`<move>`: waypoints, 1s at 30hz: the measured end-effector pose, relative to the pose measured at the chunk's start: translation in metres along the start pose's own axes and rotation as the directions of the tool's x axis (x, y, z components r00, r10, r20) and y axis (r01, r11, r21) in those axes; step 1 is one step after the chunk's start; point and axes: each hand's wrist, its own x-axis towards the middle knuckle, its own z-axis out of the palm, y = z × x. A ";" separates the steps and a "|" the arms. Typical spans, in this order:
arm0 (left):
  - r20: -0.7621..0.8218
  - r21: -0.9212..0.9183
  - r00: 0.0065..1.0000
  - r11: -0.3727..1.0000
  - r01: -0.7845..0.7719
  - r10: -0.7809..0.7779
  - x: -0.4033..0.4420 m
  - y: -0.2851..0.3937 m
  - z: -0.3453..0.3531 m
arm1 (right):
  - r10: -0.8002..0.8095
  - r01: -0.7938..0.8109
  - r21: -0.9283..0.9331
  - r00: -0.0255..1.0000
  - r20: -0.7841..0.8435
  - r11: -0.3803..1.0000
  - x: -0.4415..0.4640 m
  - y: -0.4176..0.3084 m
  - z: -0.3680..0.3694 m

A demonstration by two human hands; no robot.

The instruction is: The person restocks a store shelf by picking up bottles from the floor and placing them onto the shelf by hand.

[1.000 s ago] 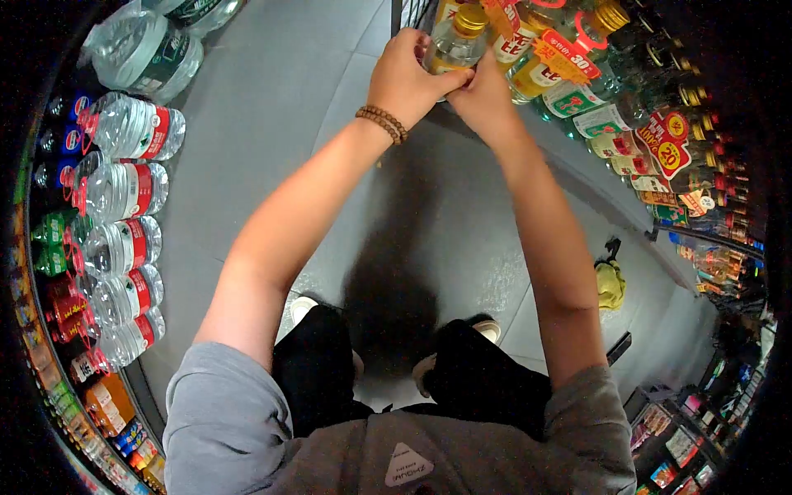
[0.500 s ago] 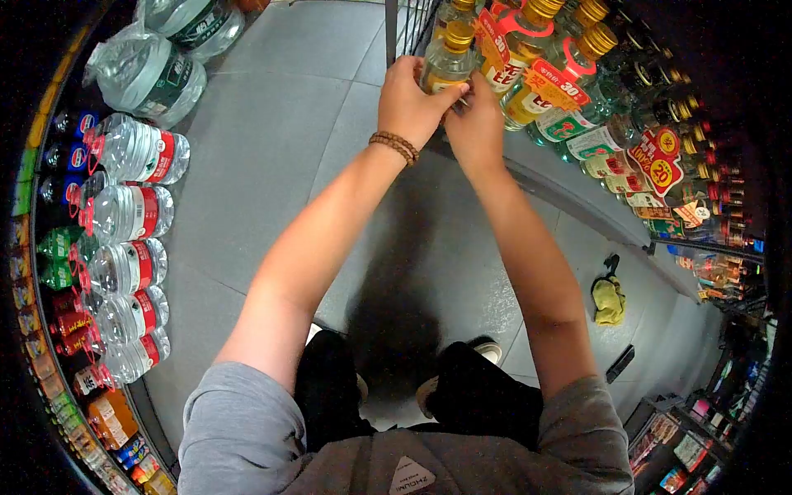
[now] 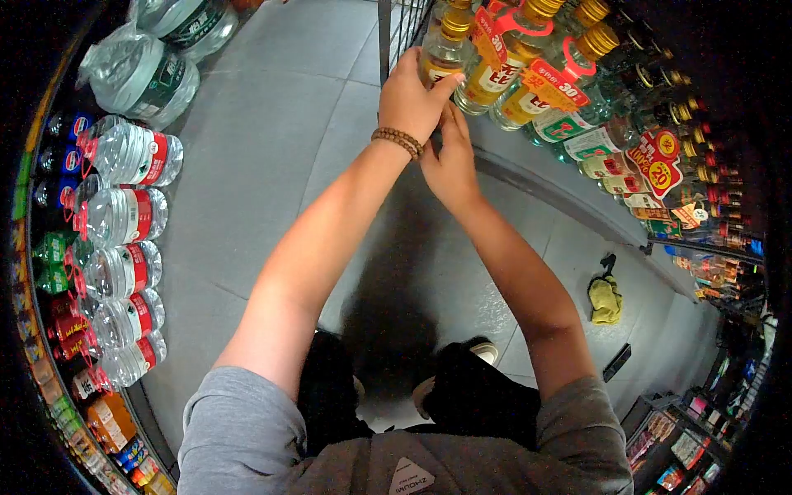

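Note:
A clear glass bottle with a gold cap [image 3: 446, 54] stands at the near end of a shelf row, at the top of the view. My left hand [image 3: 414, 97], with a beaded bracelet on its wrist, is wrapped round its lower part, thumb across the front. Just below, my right hand [image 3: 450, 157] is empty, its fingers stretched out toward the bottle's base and thumb apart; some fingertips are hidden behind the left hand. Right beside the held bottle is a yellow-labelled bottle [image 3: 492, 76] wearing a red price tag [image 3: 490, 40].
More bottles [image 3: 569, 132] line the shelf to the right, its edge [image 3: 561, 194] running diagonally. A wire rack side [image 3: 404, 33] rises at the top. Large water jugs [image 3: 124, 210] stand on the left. A yellow-green cloth item [image 3: 605, 299] and a dark flat object [image 3: 617, 363] lie on the floor.
My left hand and the bottle have moved slightly up, in line with the shelf row. My right hand has come off the bottle, moving down and left, its fingers now straighter.

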 end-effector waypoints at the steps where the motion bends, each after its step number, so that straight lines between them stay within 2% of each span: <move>1: 0.009 -0.017 1.000 1.000 0.023 -0.022 0.001 0.001 0.000 | -0.001 0.001 -0.001 1.000 0.001 1.000 0.002 0.001 0.001; 4: 0.024 -0.024 0.998 0.998 -0.057 0.057 0.006 -0.001 -0.002 | -0.006 0.007 -0.018 1.000 0.021 1.000 0.006 0.004 0.002; 12: 0.024 0.005 0.999 0.999 -0.037 0.036 0.007 0.001 -0.002 | 0.021 -0.021 0.019 0.999 0.029 1.000 0.010 0.008 0.008; 14: 0.003 0.019 0.998 0.998 -0.056 0.056 0.008 0.002 -0.002 | 0.024 -0.023 -0.024 0.999 0.048 0.999 0.011 0.006 0.006; 16: 0.067 0.066 0.997 0.997 0.045 -0.049 0.006 0.011 -0.007 | 0.027 -0.025 -0.071 0.999 0.026 0.997 0.009 -0.003 -0.003; 18: 0.044 0.031 0.999 0.999 0.022 -0.023 0.009 0.006 -0.004 | 0.027 -0.025 -0.126 1.000 0.011 0.992 0.012 -0.012 -0.017; 20: 0.026 -0.003 1.000 1.000 0.003 -0.003 0.010 0.000 0.000 | 0.061 -0.052 -0.119 0.995 0.074 0.992 0.018 -0.021 -0.034; 23: 0.012 -0.004 1.000 1.000 -0.015 0.015 0.011 0.001 -0.001 | 0.021 -0.018 -0.056 0.999 0.046 0.998 0.022 -0.036 -0.053; 30: 0.018 -0.012 0.999 0.999 -0.030 0.031 0.014 0.003 0.000 | -0.042 0.047 -0.074 0.997 0.069 0.996 0.010 -0.022 -0.045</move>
